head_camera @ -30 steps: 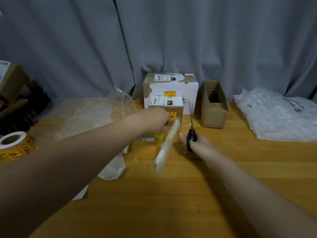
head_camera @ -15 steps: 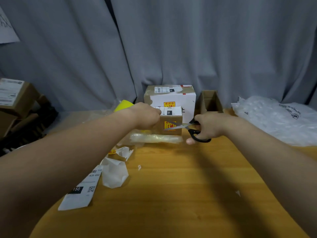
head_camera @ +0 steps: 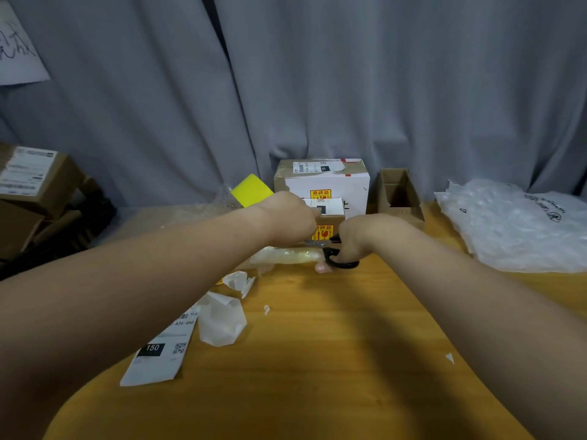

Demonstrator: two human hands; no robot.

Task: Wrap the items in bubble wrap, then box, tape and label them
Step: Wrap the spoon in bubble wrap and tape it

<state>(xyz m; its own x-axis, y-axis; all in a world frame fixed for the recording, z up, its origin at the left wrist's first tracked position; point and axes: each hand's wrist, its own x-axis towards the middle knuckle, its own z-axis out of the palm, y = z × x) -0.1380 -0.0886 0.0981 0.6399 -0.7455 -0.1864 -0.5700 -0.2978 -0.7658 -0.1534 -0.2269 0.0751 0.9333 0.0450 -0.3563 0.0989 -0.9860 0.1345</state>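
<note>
A long item wrapped in bubble wrap (head_camera: 286, 256) lies crosswise on the wooden table (head_camera: 333, 360), just under both hands. My left hand (head_camera: 287, 219) is curled above its left part and grips a yellow roll (head_camera: 252, 189) that sticks up behind the wrist. My right hand (head_camera: 362, 238) grips black-handled scissors (head_camera: 338, 260), whose blades point left toward my left hand, right above the wrapped item. What lies between the blades is hidden by my hands.
A small labelled carton (head_camera: 328, 208) stands behind my hands, a bigger white-and-brown box (head_camera: 324, 176) behind it, and an open carton (head_camera: 400, 198) to the right. Bubble wrap sheets (head_camera: 514, 227) lie far right. A printed label (head_camera: 158, 350) and paper scraps (head_camera: 222, 320) lie front left.
The wrapped item went from tilted in my left hand to lying crosswise. My right hand lifted the scissors, turned the blades left and brought them up to my left hand.
</note>
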